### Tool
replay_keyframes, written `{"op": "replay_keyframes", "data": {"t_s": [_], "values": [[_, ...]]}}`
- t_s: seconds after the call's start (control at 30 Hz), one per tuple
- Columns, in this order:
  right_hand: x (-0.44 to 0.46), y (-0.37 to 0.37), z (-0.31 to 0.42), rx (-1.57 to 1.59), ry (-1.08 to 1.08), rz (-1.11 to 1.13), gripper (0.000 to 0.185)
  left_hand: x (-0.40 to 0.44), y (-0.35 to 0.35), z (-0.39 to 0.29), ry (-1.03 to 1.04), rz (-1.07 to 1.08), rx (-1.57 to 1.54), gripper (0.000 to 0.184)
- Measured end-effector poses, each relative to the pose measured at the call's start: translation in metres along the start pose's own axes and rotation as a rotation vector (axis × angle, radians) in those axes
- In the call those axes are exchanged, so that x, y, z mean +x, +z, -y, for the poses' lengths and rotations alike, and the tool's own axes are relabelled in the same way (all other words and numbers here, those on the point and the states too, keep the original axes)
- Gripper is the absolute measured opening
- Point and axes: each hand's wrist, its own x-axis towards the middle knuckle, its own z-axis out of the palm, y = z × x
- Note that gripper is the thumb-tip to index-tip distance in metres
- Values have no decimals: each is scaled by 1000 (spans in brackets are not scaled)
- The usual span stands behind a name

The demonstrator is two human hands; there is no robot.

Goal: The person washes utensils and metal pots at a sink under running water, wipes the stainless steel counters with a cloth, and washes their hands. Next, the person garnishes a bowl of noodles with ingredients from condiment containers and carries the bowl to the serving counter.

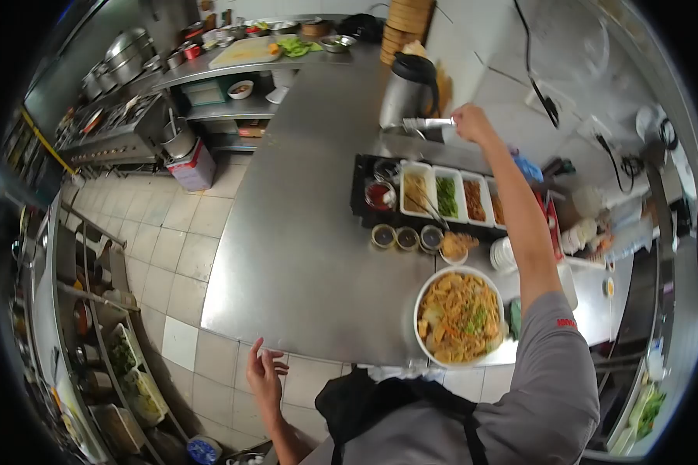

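My right hand (pixel 470 124) is stretched far forward, its fingers closed round the handle of a metal utensil (pixel 430 122). The utensil's far end lies over a metal container (pixel 402 143), beside a steel jug (pixel 405 89) with a black lid. My left hand (pixel 265 373) hangs in the air off the counter's near edge, fingers apart and holding nothing. A white bowl of noodles (pixel 459 316), topped with chopped greens, stands near the front edge below my right arm. Behind the bowl is a black rack (pixel 358 194) with white trays of chopped greens (pixel 447 195) and other toppings.
Small jars of dark sauce (pixel 407 238) and a small bowl of fried food (pixel 456 246) stand between rack and noodle bowl. Bamboo steamers (pixel 403 27) are stacked at the back. A stove (pixel 116 128), pots and a cutting board (pixel 244 53) are at the left back.
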Motion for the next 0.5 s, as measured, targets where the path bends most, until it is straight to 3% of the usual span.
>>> {"op": "replay_keyframes", "data": {"t_s": [0.1, 0.17, 0.3, 0.43, 0.5], "values": [[-96, -55, -2, 816, 135, -183, 25, -2, 18, -9, 92, 62, 31, 33], [-184, -78, -9, 1048, 114, -285, 32, -9, 34, -22, 125, 121, 40, 34], [-338, -96, -23, 1301, 238, -125, 39, -21, 64, -25, 138, 330, 58, 33], [-455, -84, -52, 1205, 488, -23, 45, -37, 98, -35, 233, 565, 138, 33], [-494, -85, -45, 1186, 600, -157, 40, -52, 114, -45, 233, 624, 167, 34]]}}
